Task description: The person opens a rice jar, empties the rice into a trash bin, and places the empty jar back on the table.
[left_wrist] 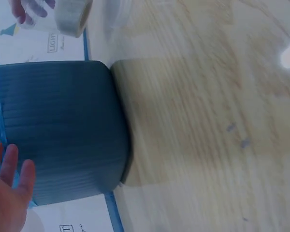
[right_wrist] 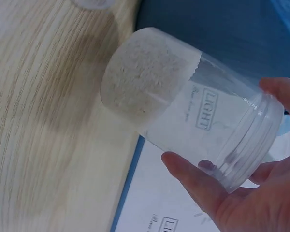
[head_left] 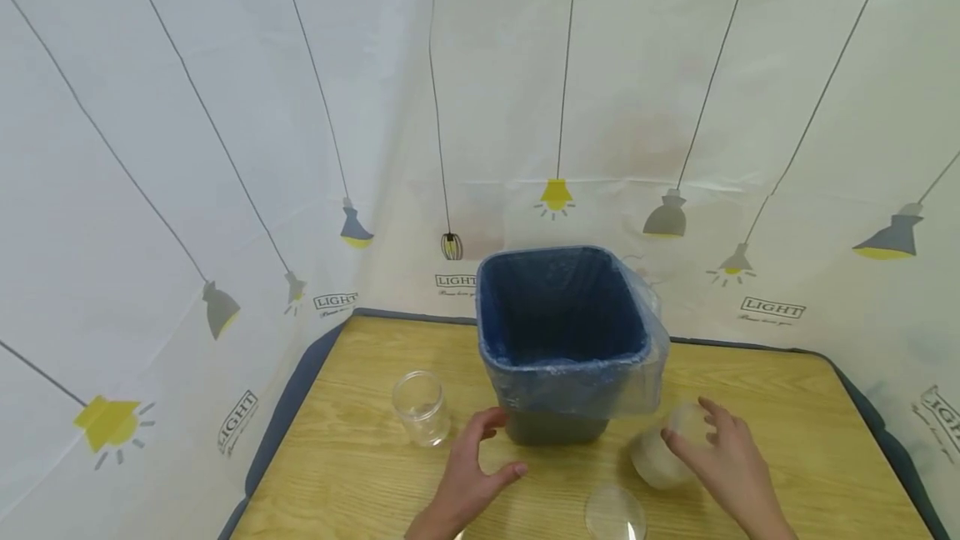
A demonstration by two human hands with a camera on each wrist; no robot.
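My right hand (head_left: 723,457) grips a clear jar (right_wrist: 222,116) near its mouth, thumb on one side and fingers on the other. The jar leans, and pale, grainy contents (right_wrist: 142,77) fill its lower part; in the head view the jar looks blurred. My left hand (head_left: 476,465) holds nothing, its thumb and fingers spread apart in front of a dark blue bin (head_left: 558,427). Whether a fingertip touches the bin is unclear. Left of the bin stands a second clear jar (head_left: 422,408). A round clear lid (head_left: 615,513) lies on the table between my hands.
A thin clear bag (head_left: 648,357) lines the bin and hangs over its rim. The wooden table (head_left: 345,432) ends at a dark blue edge (head_left: 288,407) against a white cloth backdrop (head_left: 525,107) printed with hanging lamps.
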